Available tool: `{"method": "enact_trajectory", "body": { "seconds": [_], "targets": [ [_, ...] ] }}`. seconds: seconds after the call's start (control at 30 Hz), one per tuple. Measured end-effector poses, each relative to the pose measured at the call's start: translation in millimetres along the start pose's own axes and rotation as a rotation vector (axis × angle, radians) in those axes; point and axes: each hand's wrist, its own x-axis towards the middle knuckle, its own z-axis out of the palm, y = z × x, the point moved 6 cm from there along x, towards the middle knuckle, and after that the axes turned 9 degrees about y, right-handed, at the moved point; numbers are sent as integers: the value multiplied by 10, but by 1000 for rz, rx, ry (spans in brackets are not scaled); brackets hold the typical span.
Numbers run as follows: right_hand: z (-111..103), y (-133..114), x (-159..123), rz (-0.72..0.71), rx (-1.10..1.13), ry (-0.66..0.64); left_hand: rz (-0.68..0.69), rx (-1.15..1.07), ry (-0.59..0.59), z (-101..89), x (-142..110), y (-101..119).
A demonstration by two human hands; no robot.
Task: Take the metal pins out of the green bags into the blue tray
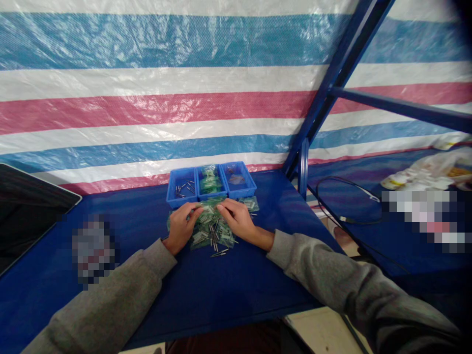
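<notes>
My left hand point(183, 225) and my right hand point(238, 217) rest on a heap of small green packets point(210, 228) mixed with thin metal pins point(218, 251) on the blue table point(221, 285). Both hands have their fingers curled over the heap's far edge, fingertips pointing inward toward each other. Whether either hand pinches a packet is hidden by the fingers. Right behind the heap stand three small blue trays: the left tray point(181, 192) holds pins, the middle tray point(210, 184) holds green packets, the right tray point(239, 181) holds a few small parts.
A dark tablet-like screen point(25, 206) lies at the left edge. A blue metal frame post point(303, 167) stands at the table's right end. A black cable point(346, 201) loops on the neighbouring blue table, with plastic bags point(431, 169) farther right. A striped tarp point(165, 88) hangs behind.
</notes>
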Motion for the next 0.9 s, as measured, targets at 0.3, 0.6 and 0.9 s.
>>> {"method": "enact_trajectory", "body": {
  "seconds": [0.3, 0.6, 0.9],
  "targets": [
    [26, -50, -57, -127, 77, -2, -86, -55, 133, -64, -2, -53],
    [15, -28, -30, -110, 71, 20, -39, -97, -40, -46, -20, 19],
    [-32, 10, 0, -6, 58, 76, 116, -112, -62, -24, 15, 131]
  ]
}}
